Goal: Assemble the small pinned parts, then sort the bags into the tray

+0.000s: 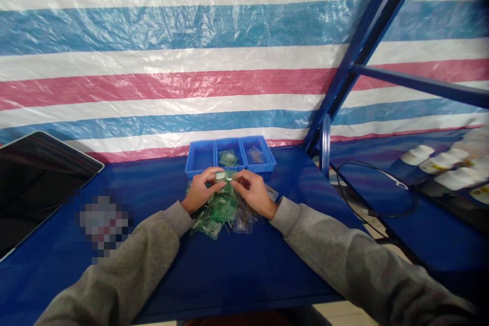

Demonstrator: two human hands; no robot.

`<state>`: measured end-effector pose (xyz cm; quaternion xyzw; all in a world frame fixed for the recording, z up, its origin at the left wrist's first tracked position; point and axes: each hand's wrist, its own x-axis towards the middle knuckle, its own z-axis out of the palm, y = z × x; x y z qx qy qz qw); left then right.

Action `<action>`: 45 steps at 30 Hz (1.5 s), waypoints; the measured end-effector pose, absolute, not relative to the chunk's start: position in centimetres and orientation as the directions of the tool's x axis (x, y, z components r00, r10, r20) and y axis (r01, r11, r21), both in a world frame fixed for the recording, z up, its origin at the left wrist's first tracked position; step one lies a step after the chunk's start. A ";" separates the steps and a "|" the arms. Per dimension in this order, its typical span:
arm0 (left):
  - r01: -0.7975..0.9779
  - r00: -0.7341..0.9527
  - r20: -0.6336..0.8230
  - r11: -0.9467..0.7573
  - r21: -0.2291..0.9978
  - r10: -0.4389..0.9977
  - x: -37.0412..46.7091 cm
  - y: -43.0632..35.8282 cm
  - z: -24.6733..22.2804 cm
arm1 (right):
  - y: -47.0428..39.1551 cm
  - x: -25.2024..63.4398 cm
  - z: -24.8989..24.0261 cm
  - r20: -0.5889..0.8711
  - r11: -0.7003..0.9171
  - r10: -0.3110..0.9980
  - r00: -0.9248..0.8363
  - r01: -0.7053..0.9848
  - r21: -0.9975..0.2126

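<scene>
Between my two hands is a small green-tinted plastic bag (225, 177) with a white patch on it. My left hand (201, 191) pinches its left side with thumb and fingers. On the other side my right hand (255, 192) is closed on the right edge. Below them a pile of green and clear plastic bags (219, 211) lies on the blue table, with thin metal pieces showing in and among them. Just behind the hands stands a blue three-compartment tray (201, 143). Its middle compartment holds a green bag (228, 157), its right one a clear bag (255, 155).
A dark flat screen with a white edge (42, 183) lies at the left, near a pixelated patch. Blue metal framing (353, 61) rises at the right. Beyond it are a black cable (340, 178) and several white rolls or cups (418, 154). Striped sheeting (171, 81) hangs behind.
</scene>
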<state>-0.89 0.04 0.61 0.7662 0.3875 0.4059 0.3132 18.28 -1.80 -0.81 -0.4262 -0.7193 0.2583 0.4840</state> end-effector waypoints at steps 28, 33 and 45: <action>0.464 0.396 0.411 -0.565 0.682 0.821 -1.2 -0.4 1.1 | -2.1 18.0 -0.5 0.561 0.595 0.801 -0.208 0.376 -0.710; 0.492 0.375 0.415 -0.557 0.669 0.829 -1.1 -0.5 1.1 | -2.3 18.0 -0.4 0.557 0.582 0.811 -0.181 0.356 -0.732; 0.344 0.320 0.414 -0.512 0.787 0.852 -0.9 -0.3 0.6 | -1.9 18.1 -1.0 0.432 0.440 0.896 -0.098 0.317 -0.840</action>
